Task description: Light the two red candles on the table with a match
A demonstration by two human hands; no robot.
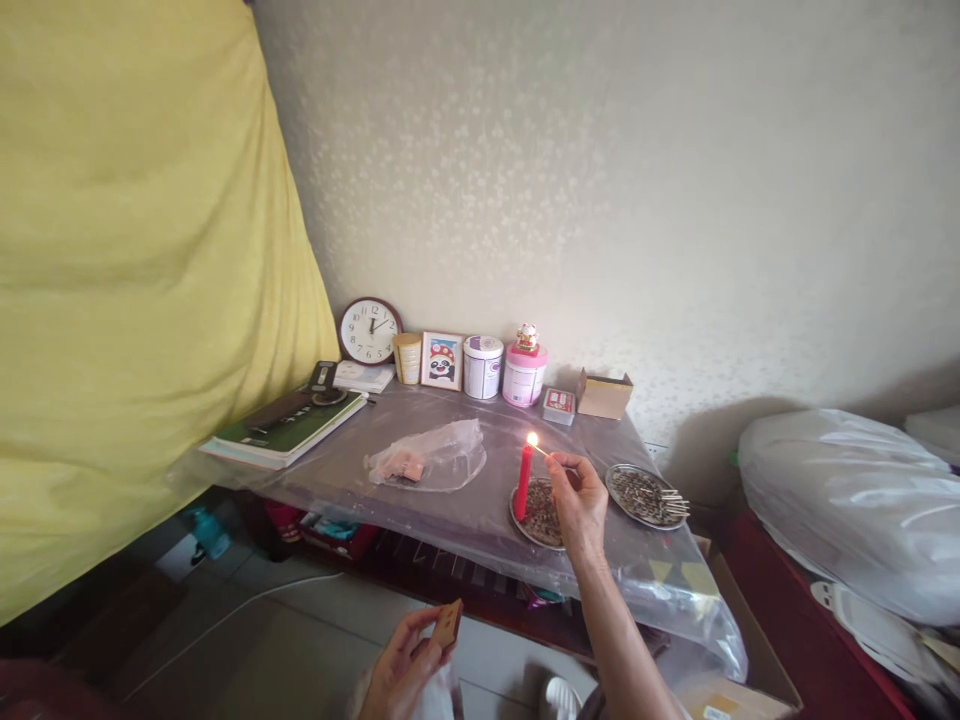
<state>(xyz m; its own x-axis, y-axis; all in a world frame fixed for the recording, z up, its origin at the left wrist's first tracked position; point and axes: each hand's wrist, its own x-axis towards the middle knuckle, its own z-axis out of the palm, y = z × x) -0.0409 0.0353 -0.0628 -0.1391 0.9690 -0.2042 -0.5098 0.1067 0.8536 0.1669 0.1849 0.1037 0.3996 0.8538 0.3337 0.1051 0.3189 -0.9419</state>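
Between the fingertips of my right hand (579,498) is a thin matchstick (541,449), its tip at a bright flame (532,439) on top of a red candle (523,485). The candle stands upright at the left side of a round metal plate (541,530) covered with small dark bits. Below the table's front edge, my left hand (405,655) grips a small brown matchbox (448,628). To the right, a second round plate (637,495) holds similar bits and several pale matchsticks (675,502) along its right rim.
A clear plastic bag (450,455) with small pinkish-brown boxes lies mid-table. Along the wall stand a clock (370,331), a framed panda picture (442,361), tins (483,368) and an open carton (604,394). A green book (285,428) lies left, beside a yellow curtain (150,250).
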